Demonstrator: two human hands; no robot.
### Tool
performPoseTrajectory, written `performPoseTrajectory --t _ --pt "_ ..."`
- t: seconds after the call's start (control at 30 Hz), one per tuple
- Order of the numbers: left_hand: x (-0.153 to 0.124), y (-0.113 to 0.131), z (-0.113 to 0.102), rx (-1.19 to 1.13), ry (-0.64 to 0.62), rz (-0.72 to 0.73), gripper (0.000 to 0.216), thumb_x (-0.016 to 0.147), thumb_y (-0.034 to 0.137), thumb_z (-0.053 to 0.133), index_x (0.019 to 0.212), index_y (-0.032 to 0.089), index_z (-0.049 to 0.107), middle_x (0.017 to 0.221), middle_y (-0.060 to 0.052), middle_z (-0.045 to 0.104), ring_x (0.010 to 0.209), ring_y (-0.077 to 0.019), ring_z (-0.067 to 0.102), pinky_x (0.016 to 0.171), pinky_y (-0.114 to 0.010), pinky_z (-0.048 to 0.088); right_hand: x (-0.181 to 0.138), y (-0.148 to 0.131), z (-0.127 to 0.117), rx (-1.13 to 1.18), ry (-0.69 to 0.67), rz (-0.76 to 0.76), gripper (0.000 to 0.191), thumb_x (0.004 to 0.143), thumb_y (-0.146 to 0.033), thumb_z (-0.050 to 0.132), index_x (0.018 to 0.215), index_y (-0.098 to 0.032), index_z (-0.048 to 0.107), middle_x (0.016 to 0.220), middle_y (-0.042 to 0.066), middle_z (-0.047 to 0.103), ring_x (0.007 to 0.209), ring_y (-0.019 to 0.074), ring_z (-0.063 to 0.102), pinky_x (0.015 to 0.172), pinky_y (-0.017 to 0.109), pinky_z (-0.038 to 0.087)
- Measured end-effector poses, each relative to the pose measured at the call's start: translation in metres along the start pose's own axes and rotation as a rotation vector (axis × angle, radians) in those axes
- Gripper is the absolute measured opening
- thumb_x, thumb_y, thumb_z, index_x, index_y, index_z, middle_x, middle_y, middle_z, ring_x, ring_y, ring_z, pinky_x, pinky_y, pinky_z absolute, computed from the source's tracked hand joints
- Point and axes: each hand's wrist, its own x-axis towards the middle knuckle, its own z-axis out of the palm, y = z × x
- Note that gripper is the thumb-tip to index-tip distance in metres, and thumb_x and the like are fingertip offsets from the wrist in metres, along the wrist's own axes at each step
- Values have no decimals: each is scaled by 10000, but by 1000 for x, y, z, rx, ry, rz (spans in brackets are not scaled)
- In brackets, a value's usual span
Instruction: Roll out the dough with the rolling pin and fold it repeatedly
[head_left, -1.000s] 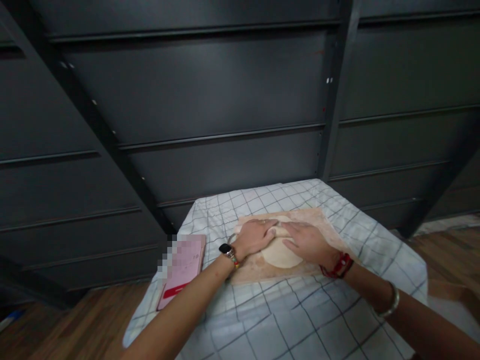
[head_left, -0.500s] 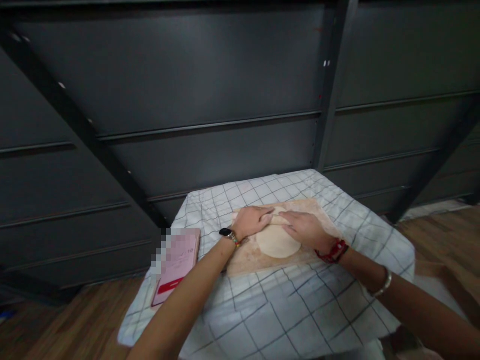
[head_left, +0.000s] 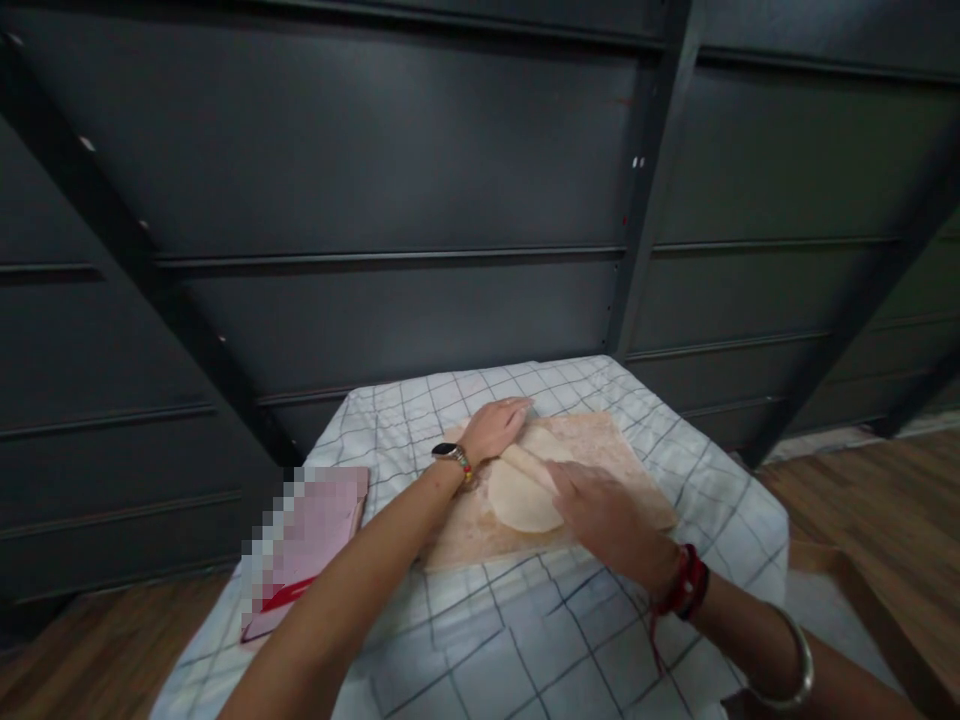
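Note:
A flat round of pale dough (head_left: 517, 498) lies on a floured wooden board (head_left: 600, 445) on a table with a white checked cloth (head_left: 525, 640). A pale rolling pin (head_left: 529, 465) lies slantwise across the dough. My left hand (head_left: 495, 428), with a black watch on its wrist, rests flat with fingers stretched out at the pin's far end. My right hand (head_left: 604, 520), with red threads and a metal bangle on its arm, presses flat on the pin's near end and covers the dough's right side.
A pink and red flat item (head_left: 311, 535), partly blurred, lies on the cloth's left edge. Dark metal shelving (head_left: 420, 200) rises close behind the table. Wooden floor (head_left: 870, 500) shows on both sides.
My left hand has slid away toward the table's far side and my right hand has drawn nearer, so the pin now lies slantwise. The view has shifted slightly.

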Motion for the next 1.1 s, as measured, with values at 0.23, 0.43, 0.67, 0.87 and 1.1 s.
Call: performPoseTrajectory --t 0.23,0.43,0.67,0.87,1.1 --pt "43 8 10 -11 16 -93 457 965 253 200 1109 159 623 1156 -52 652 1081 -162 580 936 -252 416 10 39 9 189 37 -20 455 936 -365 397 1354 -191 433 1342 109 519 1200 273 482 953 451 421" --pt "49 0 13 -77 -9 -198 417 958 280 243 991 205 652 1082 -28 681 1007 -173 606 855 -239 433 18 57 26 328 67 -75 409 931 -292 388 1308 -169 490 1320 98 545 1204 226 495 983 407 427" --pt "54 -3 15 -94 -56 -337 428 933 285 266 929 170 678 1024 -70 694 942 -198 618 774 -248 438 30 88 46 472 28 -139 413 952 -349 353 1246 -152 567 1281 103 579 1205 212 504 1045 380 381" --pt "48 0 12 -114 -57 -353 449 938 290 249 963 159 678 1051 -69 688 966 -194 610 778 -248 438 41 104 35 544 -113 -160 477 958 -448 317 1260 -176 567 1301 74 570 1227 197 484 1065 390 344" --pt "30 14 5 58 -137 -292 434 950 326 239 1031 192 644 1071 -68 678 952 -213 618 753 -280 451 51 109 21 510 -201 -149 462 954 -447 343 1231 -174 593 1296 75 574 1202 186 497 1033 344 352"
